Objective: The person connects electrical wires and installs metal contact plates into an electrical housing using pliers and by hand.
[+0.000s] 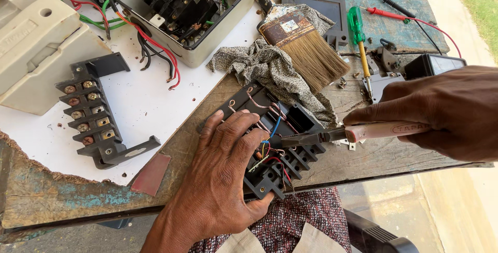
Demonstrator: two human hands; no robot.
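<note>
Head view: left hand (225, 165) flat on black wired block (280, 139); right hand (441, 113) gripping pliers (332, 136).

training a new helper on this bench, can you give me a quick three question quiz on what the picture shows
1. True or false: the left hand lies flat on the black wired block at the table edge.
2. Which tool does the right hand hold? A) green screwdriver B) pliers with pink handles C) paintbrush
3. Fill in: the paintbrush rests on a crumpled grey ____.

Key
1. True. The palm and fingers press down on the block.
2. B. The pliers point their tips at the block's wires, while the green screwdriver lies unused farther back on the table.
3. Cloth. The cloth lies between the block and the open grey box.
</note>
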